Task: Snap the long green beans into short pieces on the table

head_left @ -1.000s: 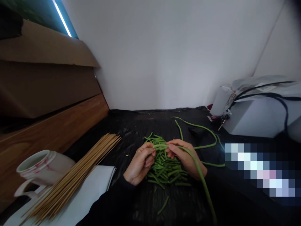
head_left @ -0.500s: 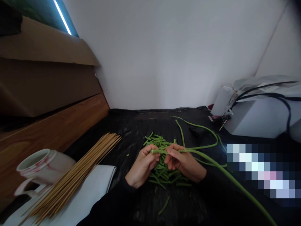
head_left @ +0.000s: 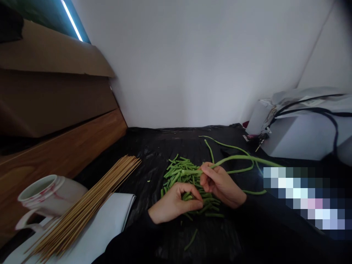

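My right hand pinches a long, smooth green stalk near its thick end, thumb on top. The stalk's pale blunt tip points left, and the rest arcs off to the right. Lower down, my left hand curls over the pile of short green stalk pieces, thumb and forefinger tips together in a ring. Whatever may be between those tips is hidden. The left hand is apart from the long stalk. More whole stalks lie looped behind my right hand. One loose piece lies nearer to me.
Black plastic sheeting covers the surface. On the left are a bundle of thin wooden sticks, a white cloth or sheet, a mug and a cardboard box. A white box with black cables stands at the right.
My left hand has let go of the stalk's end and moved down and right over the pile. My right hand still holds the stalk, whose long part has swung upward.
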Motion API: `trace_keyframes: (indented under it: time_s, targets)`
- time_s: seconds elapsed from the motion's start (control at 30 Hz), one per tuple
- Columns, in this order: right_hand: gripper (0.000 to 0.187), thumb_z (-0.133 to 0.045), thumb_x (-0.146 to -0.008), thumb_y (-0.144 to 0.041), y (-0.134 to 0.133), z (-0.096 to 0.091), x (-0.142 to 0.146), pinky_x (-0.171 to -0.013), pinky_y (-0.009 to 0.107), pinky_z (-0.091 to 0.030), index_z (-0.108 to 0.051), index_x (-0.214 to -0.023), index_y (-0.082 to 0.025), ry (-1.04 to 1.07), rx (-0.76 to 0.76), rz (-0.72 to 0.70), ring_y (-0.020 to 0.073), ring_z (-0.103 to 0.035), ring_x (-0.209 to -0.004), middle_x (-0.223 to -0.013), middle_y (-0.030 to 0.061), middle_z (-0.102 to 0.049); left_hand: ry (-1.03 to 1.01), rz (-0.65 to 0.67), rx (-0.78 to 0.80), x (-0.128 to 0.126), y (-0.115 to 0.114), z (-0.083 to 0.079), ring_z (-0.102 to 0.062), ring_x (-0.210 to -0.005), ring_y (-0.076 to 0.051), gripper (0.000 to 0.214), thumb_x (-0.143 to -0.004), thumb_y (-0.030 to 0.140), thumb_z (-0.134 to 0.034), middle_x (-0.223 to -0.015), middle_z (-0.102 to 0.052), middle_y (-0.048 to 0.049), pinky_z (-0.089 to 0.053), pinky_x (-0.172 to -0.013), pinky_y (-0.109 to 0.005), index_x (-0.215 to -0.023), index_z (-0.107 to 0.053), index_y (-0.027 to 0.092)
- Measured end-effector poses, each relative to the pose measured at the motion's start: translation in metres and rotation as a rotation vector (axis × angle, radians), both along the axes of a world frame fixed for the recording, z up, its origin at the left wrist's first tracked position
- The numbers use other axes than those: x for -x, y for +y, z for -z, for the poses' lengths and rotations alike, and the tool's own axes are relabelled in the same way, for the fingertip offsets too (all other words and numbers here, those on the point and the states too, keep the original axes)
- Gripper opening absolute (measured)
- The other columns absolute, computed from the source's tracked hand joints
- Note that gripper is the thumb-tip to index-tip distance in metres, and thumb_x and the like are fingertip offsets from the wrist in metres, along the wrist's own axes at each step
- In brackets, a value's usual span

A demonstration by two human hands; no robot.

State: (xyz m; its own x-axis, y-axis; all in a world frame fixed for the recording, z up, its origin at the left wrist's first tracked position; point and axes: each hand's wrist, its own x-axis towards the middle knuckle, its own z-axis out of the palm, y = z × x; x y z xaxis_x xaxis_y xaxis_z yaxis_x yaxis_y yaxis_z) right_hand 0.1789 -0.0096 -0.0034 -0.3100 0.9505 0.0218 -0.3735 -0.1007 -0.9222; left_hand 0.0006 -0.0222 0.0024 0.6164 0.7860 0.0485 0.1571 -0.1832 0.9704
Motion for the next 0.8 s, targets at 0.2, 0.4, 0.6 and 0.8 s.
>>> trace_keyframes:
  time_s: [0.2, 0.4, 0.6, 0.8]
  targets:
    - [0.042, -0.057, -0.086, -0.053, 0.0012, -0.0017, -0.0044, -0.040, 0.023, -0.022, -0.047, -0.061, -0.020, -0.105, -0.087, 0.003, 0.0065, -0.031, -0.034, -0.036, -0.0072, -0.044, -0.185, -0.213, 0.166, 0.0032, 0.0075, 0.0053, -0.049, -0.059, -0.011, 0.020, -0.076, 0.034, -0.073, -0.067, -0.060, -0.0004, -0.037, -0.057, -0.022, -0.076, -0.068, 0.015]
    - [0.038, -0.059, -0.085, -0.053, -0.0006, 0.0058, -0.0012, -0.040, 0.022, -0.022, -0.051, -0.066, -0.020, -0.250, -0.086, -0.136, 0.0061, -0.030, -0.033, -0.037, -0.0087, -0.045, -0.225, -0.208, 0.293, 0.0066, 0.0103, 0.0090, -0.022, -0.041, -0.004, 0.041, -0.078, 0.053, -0.065, -0.051, -0.041, 0.0061, -0.011, -0.041, -0.021, -0.070, -0.062, 0.013]
    - [0.032, -0.065, -0.081, -0.047, -0.0009, 0.0055, 0.0011, -0.040, 0.021, -0.028, -0.055, -0.070, -0.018, -0.351, -0.135, -0.167, 0.0066, -0.040, -0.036, -0.043, -0.0077, -0.050, -0.071, -0.147, 0.209, 0.0071, 0.0082, 0.0091, -0.039, -0.051, -0.008, 0.028, -0.070, 0.038, -0.077, -0.058, -0.052, 0.0033, -0.031, -0.052, -0.020, -0.074, -0.065, 0.014]
    - [0.027, -0.069, -0.078, -0.041, -0.0013, 0.0027, 0.0016, -0.043, 0.021, -0.033, -0.056, -0.074, -0.019, -0.316, -0.135, -0.131, 0.0082, -0.046, -0.041, -0.047, -0.0065, -0.053, -0.055, -0.071, 0.097, 0.0037, 0.0068, 0.0014, -0.057, -0.074, -0.017, 0.021, -0.076, 0.034, -0.073, -0.075, -0.065, -0.0039, -0.042, -0.073, -0.027, -0.076, -0.069, 0.014]
